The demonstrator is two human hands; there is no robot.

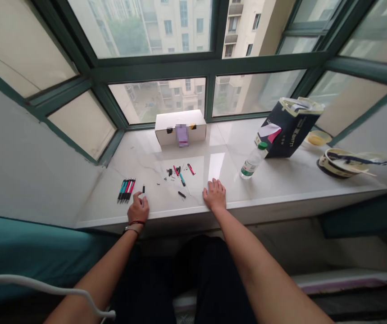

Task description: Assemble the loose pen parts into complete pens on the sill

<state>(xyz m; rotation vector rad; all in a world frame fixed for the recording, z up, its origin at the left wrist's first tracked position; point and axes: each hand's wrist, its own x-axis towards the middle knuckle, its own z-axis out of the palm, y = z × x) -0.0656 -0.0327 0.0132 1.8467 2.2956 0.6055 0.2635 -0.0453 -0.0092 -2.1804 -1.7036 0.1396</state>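
My left hand (138, 209) rests near the front edge of the windowsill, fingers curled round a pen (143, 189) whose black end sticks out past them. The pen's lower part is hidden by the hand. Just left of it, several click pens (126, 191) in teal, black and red lie side by side in a row. My right hand (215, 195) lies palm down on the sill with fingers stretched out, holding nothing. Between the hands are scattered pen parts: a red barrel (191, 169), a teal barrel (182, 179), a black piece (181, 194) and small bits.
A white box (180, 128) stands against the window. To the right are a clear bottle with a green cap (253, 161), a dark carton bag (289, 128), a bowl with a utensil across it (343, 163) and a yellowish container (318, 137). A white cable (38, 283) crosses the lower left.
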